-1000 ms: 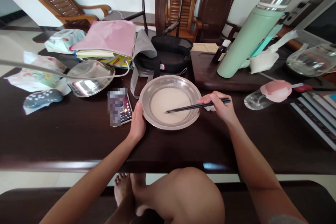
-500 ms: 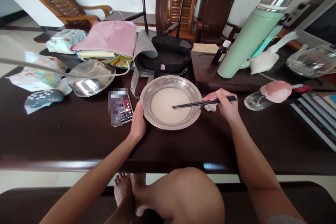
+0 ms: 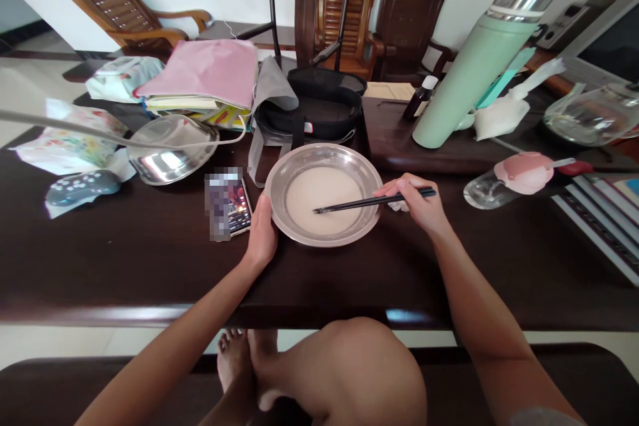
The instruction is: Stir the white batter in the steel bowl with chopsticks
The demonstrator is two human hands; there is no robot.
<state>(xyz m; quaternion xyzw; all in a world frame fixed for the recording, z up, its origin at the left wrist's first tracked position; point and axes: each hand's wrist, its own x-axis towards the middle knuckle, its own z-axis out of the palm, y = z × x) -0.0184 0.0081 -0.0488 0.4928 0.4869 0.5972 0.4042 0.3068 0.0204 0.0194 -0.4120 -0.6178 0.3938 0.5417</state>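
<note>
- Silver metal is shining on the wide bowl [image 3: 323,156], which is sitting in the middle of the head view, on the dark bench [image 3: 150,266].
- Milky-white liquid [image 3: 319,186] is filling the low part of the bowl, and the wall above it is showing bare.
- The mixing is looking well along, I think: the liquid is lying smooth, and I am seeing no lumps. The black chopsticks [image 3: 359,204] are not yet out, so some mixing may be remaining.
- The right hand [image 3: 424,205] is closing its fingers around the chopsticks. Their tips are resting in the liquid.
- The left hand [image 3: 262,236] is lying loosely open against the bowl's left side. It is not gripping all the way round.
- A phone [image 3: 239,210] is lying just beside that hand.
- Another metal bowl [image 3: 160,165] is sitting farther left; I am not managing to tell what is in it.
- A tall green flask [image 3: 459,80] is standing with its silver cap on, so its inside is hiding.
- A clear cup [image 3: 482,190] is wearing a pink lid, and a glass pot [image 3: 579,121] is sitting beyond it.
</note>
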